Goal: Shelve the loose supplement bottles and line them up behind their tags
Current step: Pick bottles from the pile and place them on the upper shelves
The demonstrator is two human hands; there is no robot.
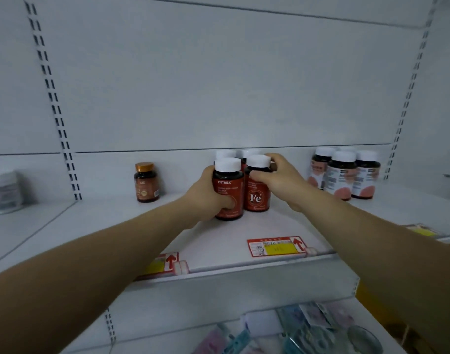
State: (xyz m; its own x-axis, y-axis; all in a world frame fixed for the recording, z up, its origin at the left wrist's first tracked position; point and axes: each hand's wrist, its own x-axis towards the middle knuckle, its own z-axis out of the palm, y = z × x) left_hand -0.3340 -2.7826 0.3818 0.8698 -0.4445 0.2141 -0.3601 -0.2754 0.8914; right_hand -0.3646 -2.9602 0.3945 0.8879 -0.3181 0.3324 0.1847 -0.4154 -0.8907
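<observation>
Red bottles [256, 198], left hand [209, 194], right hand [282, 178] gripping

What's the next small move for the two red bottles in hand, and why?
Probably slide both right and forward: left hand grips the PIETRICK bottle, right hand the Fe bottle, and the pair stands back and somewhat left of the red-arrow price tag.

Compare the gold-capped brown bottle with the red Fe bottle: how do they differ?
The gold-capped bottle is smaller, with a dark label; the Fe bottle is larger, white-capped, red-labelled. The gold-capped bottle stands alone, untouched; the right hand grips the Fe bottle. Both stand upright on the shelf.
</observation>
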